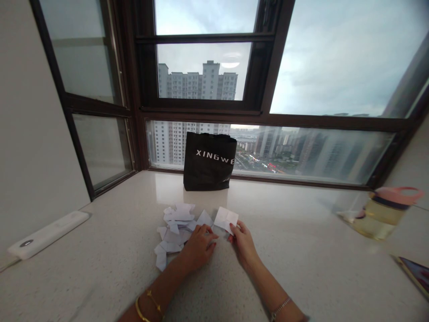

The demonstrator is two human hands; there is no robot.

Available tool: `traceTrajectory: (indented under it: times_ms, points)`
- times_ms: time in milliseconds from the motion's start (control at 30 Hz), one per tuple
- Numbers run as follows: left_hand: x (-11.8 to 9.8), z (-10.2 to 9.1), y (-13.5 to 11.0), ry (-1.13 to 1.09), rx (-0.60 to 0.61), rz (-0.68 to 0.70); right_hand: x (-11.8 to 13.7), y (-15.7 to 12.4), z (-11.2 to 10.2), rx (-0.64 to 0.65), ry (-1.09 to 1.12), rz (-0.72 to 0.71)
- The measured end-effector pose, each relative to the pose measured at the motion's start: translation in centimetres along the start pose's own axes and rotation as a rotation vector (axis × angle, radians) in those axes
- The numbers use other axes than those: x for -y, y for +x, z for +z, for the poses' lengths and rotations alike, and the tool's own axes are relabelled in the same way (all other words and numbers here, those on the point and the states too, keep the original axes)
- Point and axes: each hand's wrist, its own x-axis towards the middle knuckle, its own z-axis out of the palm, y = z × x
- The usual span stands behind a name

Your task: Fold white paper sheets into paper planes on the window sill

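A pile of several folded white paper pieces (176, 226) lies on the pale speckled counter (284, 250) in front of me. My left hand (198, 246) rests at the right edge of the pile, fingers curled down on the paper. My right hand (244, 241) pinches the near corner of a folded white paper square (226, 219), which is lifted slightly off the counter. Both wrists carry bracelets.
A black paper bag (208, 162) with white lettering stands by the window behind the pile. A white power strip (48, 233) lies at the left. At the right stand a pink-lidded bottle (385, 213) of yellowish liquid and a phone (415, 273) near the edge.
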Motion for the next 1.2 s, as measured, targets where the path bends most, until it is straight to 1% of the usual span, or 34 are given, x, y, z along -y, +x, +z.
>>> traceTrajectory:
  times_ms: [100, 233, 500, 767, 900, 1000, 1200]
  points:
    - [0.0, 0.0, 0.0, 0.026, -0.021, -0.004, 0.1, -0.1, 0.0, -0.015, -0.017, -0.026]
    - [-0.1, -0.3, 0.0, 0.077, -0.002, -0.018, 0.1, -0.2, -0.1, -0.016, -0.034, -0.057]
    - [0.1, -0.1, -0.3, 0.208, 0.026, -0.076, 0.1, -0.1, 0.0, -0.012, -0.037, -0.013]
    - [0.5, 0.2, -0.2, 0.282, 0.082, -0.12, 0.2, -0.3, 0.2, 0.006, -0.027, 0.004]
    - [1.0, 0.6, -0.2, 0.311, 0.1, -0.167, 0.5, -0.5, 0.4, 0.029, -0.037, 0.0]
    - [1.1, 0.8, -0.1, 0.3, 0.056, -0.186, 0.8, -0.6, 0.5, 0.035, -0.044, -0.014]
    - [0.8, 0.1, 0.5, 0.25, -0.115, -0.209, 0.7, -0.6, 0.3, -0.025, -0.029, -0.036]
